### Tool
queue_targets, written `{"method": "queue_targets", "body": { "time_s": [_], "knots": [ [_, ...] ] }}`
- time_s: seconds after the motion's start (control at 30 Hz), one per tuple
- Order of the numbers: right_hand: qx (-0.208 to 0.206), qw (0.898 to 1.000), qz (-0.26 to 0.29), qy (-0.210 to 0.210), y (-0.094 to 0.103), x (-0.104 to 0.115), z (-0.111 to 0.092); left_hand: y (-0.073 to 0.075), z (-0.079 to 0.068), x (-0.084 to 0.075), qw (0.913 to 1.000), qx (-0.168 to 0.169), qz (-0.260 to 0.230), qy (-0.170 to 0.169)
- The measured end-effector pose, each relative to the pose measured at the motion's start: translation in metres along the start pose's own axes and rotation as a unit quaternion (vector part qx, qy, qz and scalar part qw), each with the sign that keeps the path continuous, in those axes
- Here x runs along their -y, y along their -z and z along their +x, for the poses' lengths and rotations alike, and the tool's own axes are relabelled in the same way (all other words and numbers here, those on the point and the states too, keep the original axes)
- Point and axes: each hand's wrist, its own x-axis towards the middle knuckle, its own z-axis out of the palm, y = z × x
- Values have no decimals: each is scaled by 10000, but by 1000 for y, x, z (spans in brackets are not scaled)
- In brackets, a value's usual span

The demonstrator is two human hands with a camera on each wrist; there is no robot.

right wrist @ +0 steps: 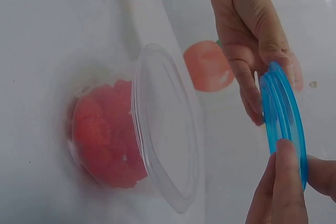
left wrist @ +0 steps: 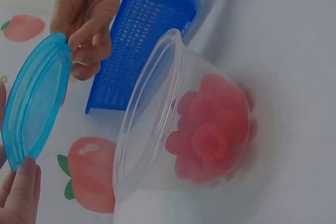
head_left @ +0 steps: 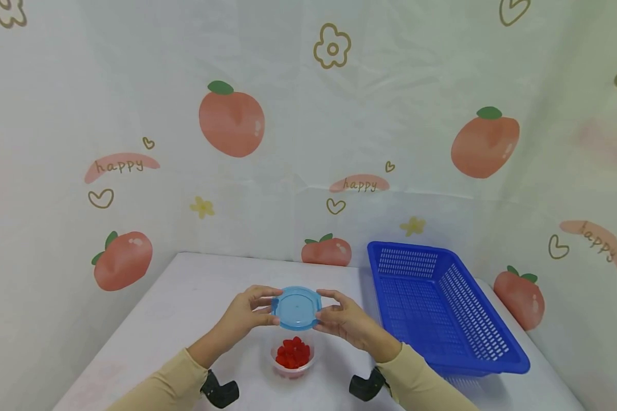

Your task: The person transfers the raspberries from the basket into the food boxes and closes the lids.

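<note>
Between both hands a blue plastic lid (head_left: 296,309) is held up above a clear plastic bowl (left wrist: 149,114). My left hand (head_left: 248,310) pinches the lid's left edge, and my right hand (head_left: 345,321) pinches its right edge. Inside the bowl lie several raspberries (head_left: 293,353), bright red and piled at the bottom. The bowl stands uncovered on the table; in the right wrist view its open rim (right wrist: 168,129) is apart from the lid. Neither hand touches the bowl.
A blue perforated basket (head_left: 444,308) stands on the right side of the white table (head_left: 195,285). Behind the table hangs a pale cloth (head_left: 288,142) printed with peaches, hearts and flowers.
</note>
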Motion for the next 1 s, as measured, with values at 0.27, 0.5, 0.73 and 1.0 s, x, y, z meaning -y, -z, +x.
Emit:
{"method": "queue_targets", "body": {
  "time_s": [0.27,0.5,0.73,1.0],
  "knots": [
    [8,10000,-90,36,0,-1,1,1,0,3,9995,-128,59,266],
    [85,9999,-121,29,0,-2,-2,3,1,3,9991,-70,168,387],
    [133,9990,-436,-29,-1,-8,-4,5,-2,5,9975,86,346,606],
    [84,9964,-836,-149,-3,-20,-6,3,-6,10,9933,417,529,938]
  ]
}}
